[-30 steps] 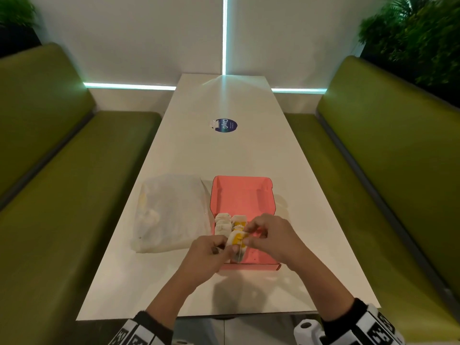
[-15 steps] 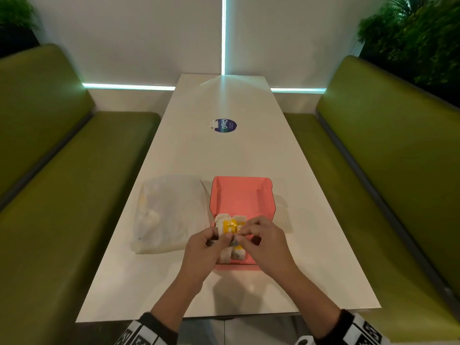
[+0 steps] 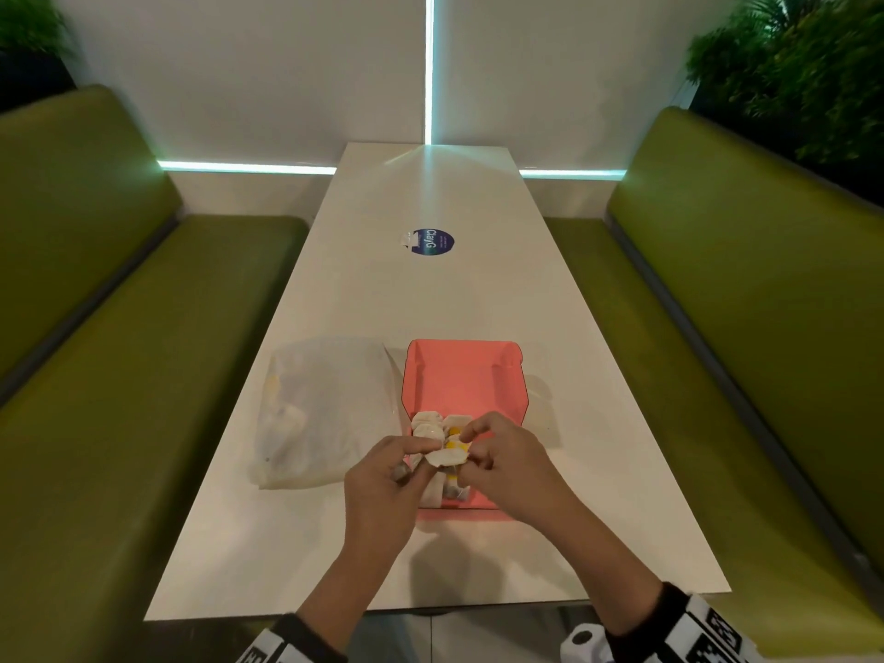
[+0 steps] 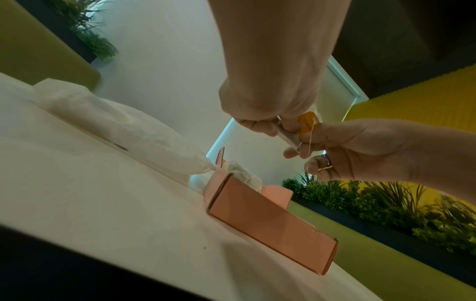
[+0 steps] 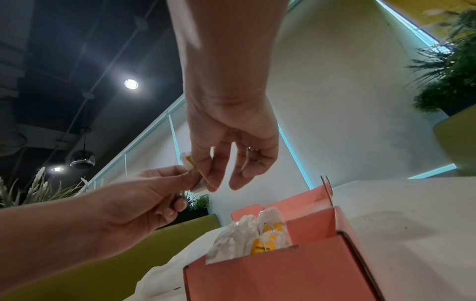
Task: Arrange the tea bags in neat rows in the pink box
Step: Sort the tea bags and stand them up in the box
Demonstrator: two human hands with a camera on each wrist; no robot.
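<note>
The long white table [image 3: 430, 303] has a smooth, faintly glossy top and runs away to a white wall crossed by thin cyan light strips; olive-green padded booth seats [image 3: 119, 351] flank both long edges, with leafy plants [image 3: 803, 74] behind their backs and a dark ceiling with round lamps in the right wrist view. A round dark-blue sticker [image 3: 432, 242] lies near the table's middle, its small print too fine to read. Toward the near left edge sits a crumpled, translucent white plastic bag [image 3: 325, 413]; pale lumps show through it but cannot be identified. Just right of the bag, touching it, is the pink box [image 3: 464, 380], matte folded cardboard with its lid flaps open. Its near half is largely hidden by the hands in the head view, so the rows cannot be counted (the right wrist view shows several white paper tea bags [image 5: 247, 234] standing upright against the near left corner, some with yellow tags). Above that near end, the left hand [image 3: 382, 490] and right hand [image 3: 507, 466] meet: both pinch one tea bag [image 3: 447, 456] between thumb and fingertips, the other fingers loosely curled. Its thin string [image 4: 311, 140] hangs beside a yellow tag [image 4: 306, 124], and most of the bag is covered by fingers.
</note>
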